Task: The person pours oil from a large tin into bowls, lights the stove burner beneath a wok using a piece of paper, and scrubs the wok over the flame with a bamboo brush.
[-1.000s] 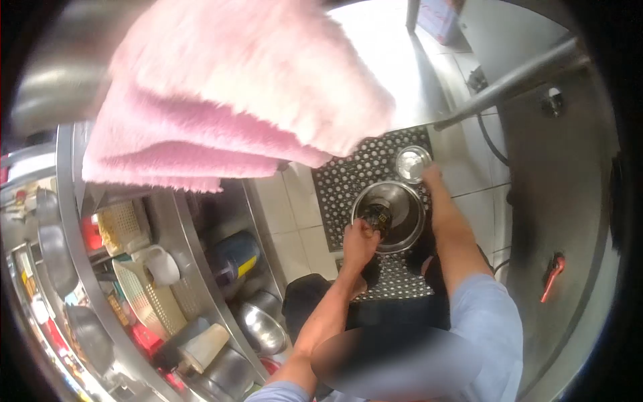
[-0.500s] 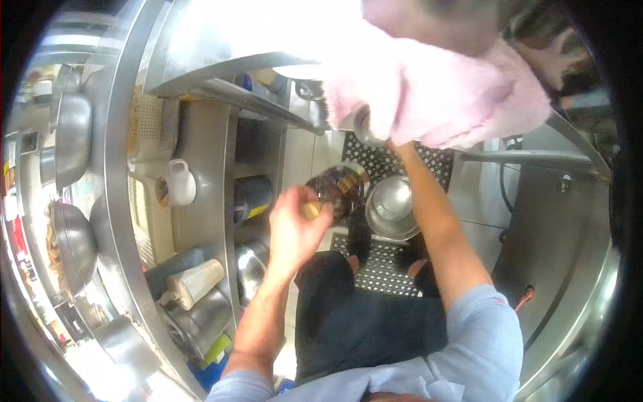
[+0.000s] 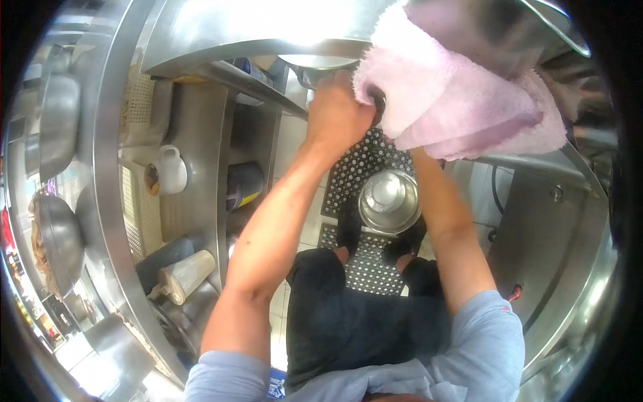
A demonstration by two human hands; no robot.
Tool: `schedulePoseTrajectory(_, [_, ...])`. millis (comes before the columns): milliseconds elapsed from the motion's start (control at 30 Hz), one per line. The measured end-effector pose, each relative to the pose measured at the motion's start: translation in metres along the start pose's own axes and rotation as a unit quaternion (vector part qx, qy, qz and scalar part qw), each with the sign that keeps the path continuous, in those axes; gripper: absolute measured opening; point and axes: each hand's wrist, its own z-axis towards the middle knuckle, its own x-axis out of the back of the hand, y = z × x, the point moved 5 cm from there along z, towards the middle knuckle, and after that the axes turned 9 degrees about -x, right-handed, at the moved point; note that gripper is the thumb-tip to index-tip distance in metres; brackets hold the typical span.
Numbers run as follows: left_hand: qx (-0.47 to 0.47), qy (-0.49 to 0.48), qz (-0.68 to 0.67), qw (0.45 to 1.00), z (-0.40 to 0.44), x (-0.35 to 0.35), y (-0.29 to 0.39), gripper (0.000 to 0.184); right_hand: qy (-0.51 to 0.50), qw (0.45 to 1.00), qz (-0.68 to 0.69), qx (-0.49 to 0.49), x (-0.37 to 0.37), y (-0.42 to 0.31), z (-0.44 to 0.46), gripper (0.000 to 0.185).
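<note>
My left hand [image 3: 343,112] reaches forward below the steel counter edge, its fingers curled beside the pink cloth [image 3: 455,94]. A dark object [image 3: 380,102] shows between this hand and the cloth; its kind is hidden. My right forearm [image 3: 442,201] runs up under the pink cloth, which covers my right hand, so its fingers do not show. A round steel bowl [image 3: 388,202] lies below, between my arms, near the floor. Just past my left hand is the rim of a metal pan [image 3: 315,61].
On the left, steel shelves hold a white mug [image 3: 173,170], a cream cylindrical container [image 3: 191,276] and a dark container [image 3: 244,185]. Steel bowls [image 3: 61,127] stand farther left. A perforated black mat [image 3: 372,268] lies on the tiled floor. A steel cabinet panel [image 3: 542,234] is at the right.
My left hand has moved forward and right, up to the pink cloth. The dark jar with a yellow lid it held is no longer plainly visible. The view has shifted slightly.
</note>
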Motion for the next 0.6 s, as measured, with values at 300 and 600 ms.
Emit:
schedulePoseTrajectory(300, [0.002, -0.145, 0.105, 0.984, 0.037, -0.108, -0.063, 0.045, -0.119, 0.982, 0.145, 0.033, -0.022, 0.040, 0.014, 0.042])
schedulePoseTrajectory(600, [0.024, -0.153, 0.063, 0.986, 0.062, -0.129, -0.060, 0.049, 0.405, 0.814, -0.392, 0.141, 0.146, 0.169, -0.101, 0.069])
